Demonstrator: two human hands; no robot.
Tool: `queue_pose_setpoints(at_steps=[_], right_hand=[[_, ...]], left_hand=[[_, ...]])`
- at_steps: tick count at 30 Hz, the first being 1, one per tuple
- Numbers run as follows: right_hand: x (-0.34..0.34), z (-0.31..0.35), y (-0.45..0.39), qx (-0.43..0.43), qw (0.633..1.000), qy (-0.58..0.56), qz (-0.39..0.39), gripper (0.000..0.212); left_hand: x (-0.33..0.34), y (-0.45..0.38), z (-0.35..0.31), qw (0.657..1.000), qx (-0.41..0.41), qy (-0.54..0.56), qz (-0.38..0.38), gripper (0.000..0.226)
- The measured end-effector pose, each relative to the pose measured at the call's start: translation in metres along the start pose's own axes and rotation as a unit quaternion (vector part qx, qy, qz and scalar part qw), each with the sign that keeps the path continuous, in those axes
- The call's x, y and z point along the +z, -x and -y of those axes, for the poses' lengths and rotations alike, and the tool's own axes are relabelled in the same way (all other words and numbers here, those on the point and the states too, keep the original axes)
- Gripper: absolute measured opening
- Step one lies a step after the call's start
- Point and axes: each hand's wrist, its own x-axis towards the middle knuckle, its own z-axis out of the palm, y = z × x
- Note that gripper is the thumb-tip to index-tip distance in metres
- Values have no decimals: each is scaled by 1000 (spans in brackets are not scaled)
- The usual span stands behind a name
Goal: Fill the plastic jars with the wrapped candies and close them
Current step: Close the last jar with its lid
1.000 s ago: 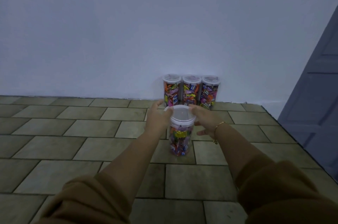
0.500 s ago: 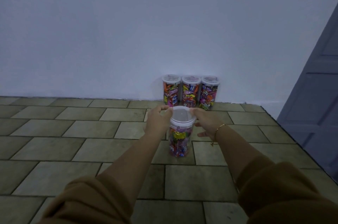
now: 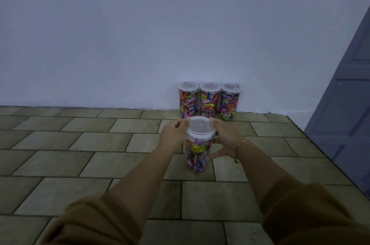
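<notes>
A clear plastic jar [image 3: 197, 154] packed with wrapped candies [image 3: 195, 151] stands upright on the tiled floor [image 3: 60, 156], a little out from the wall [image 3: 140, 34] and towards the floor's far right corner. A white lid [image 3: 200, 127] sits on top of it.

Both hands are on that lid. The left hand [image 3: 174, 134] has its fingers curled round the lid's left rim, thumb near the top edge. The right hand [image 3: 226, 136] takes the opposite rim with curled fingertips, while its thumb sticks out lower down beside the jar's wall; whether the thumb touches the jar cannot be told. A thin bracelet [image 3: 241, 142] circles the right wrist, and brown sleeves [image 3: 96, 222] are pushed up both forearms.

Beyond the hands, three filled jars [image 3: 209, 100] with lids on stand in a tight row along the floor's far edge, touching the wall. A grey door [image 3: 344, 108] leans in at the right.
</notes>
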Motion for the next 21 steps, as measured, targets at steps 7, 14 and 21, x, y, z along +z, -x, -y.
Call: queue_pose_setpoints(at_steps=[7,14,21], right_hand=[[4,-2,-5,-2,1000,-12,-6,36],[13,0,-15,-11,1000,-26,-8,36],[25,4,-36,-14,999,-38,-5,49]], left_hand=[[-18,-3,23,985,36,38,165,79],[-20,-8,27,987,47,74,134,75],[-29,-26,29,992,57,58,102,67]])
